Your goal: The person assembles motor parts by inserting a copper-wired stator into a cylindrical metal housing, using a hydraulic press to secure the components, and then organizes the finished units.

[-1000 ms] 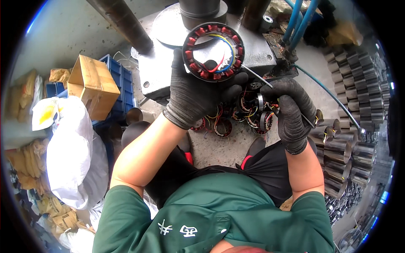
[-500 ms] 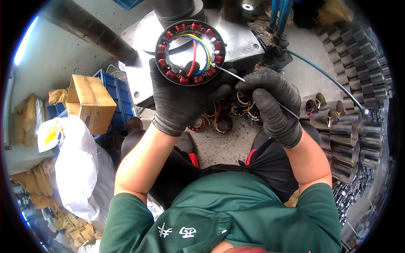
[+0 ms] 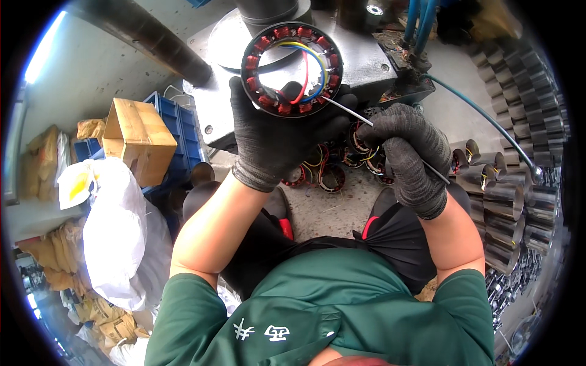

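Observation:
My left hand, in a dark knit glove, holds a motor stator from below, a black ring lined with red copper coils. Red, blue and yellow lead wires loop inside the ring. In my gloved right hand is a thin metal rod, closed in the fingers. Its far tip reaches the lower right coils of the stator; whether it touches them I cannot tell. The rod's other end sticks out past the heel of that hand.
A metal machine table stands ahead, with a thick column at left. More stators lie on the floor between my feet. Steel cylinders are stacked at right. A cardboard box, blue crates and a white sack sit at left.
The whole scene sits slightly further right in the picture. Both hands keep their grips, and the stator is turned a little, with the rod still at its lower right coils.

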{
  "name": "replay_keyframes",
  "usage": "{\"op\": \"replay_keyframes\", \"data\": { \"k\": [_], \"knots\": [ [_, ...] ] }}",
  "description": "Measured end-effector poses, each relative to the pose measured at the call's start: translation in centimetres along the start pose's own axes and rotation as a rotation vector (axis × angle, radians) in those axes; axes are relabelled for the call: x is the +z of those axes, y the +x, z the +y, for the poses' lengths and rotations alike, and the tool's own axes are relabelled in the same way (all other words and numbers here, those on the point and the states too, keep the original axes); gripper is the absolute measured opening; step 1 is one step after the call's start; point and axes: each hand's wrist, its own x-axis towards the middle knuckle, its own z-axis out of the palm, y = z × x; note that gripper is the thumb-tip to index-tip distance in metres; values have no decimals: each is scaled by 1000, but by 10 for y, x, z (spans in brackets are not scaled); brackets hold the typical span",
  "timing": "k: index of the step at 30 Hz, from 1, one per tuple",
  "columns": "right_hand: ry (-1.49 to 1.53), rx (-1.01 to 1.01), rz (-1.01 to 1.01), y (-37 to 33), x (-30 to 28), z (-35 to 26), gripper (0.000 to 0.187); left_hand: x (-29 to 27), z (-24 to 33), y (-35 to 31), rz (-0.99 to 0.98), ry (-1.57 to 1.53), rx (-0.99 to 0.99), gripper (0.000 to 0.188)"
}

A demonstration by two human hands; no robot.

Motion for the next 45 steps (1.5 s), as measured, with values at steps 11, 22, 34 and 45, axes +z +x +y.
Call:
{"op": "replay_keyframes", "data": {
  "k": [11, 22, 34, 45],
  "knots": [
    [145, -93, -25, -4, 14, 6, 18, 5, -9, 2, 44, -117, -32, 57],
    [300, -35, 29, -6, 13, 8, 27, 20, -24, -3, 155, -253, -115, 71],
    [160, -168, -90, 1, 20, 0, 24, 27, -32, -2, -114, -2663, -761, 126],
    [-98, -315, -3, 7, 40, 4, 26, 15, -12, 8, -119, -2356, -833, 121]
  ]
}}
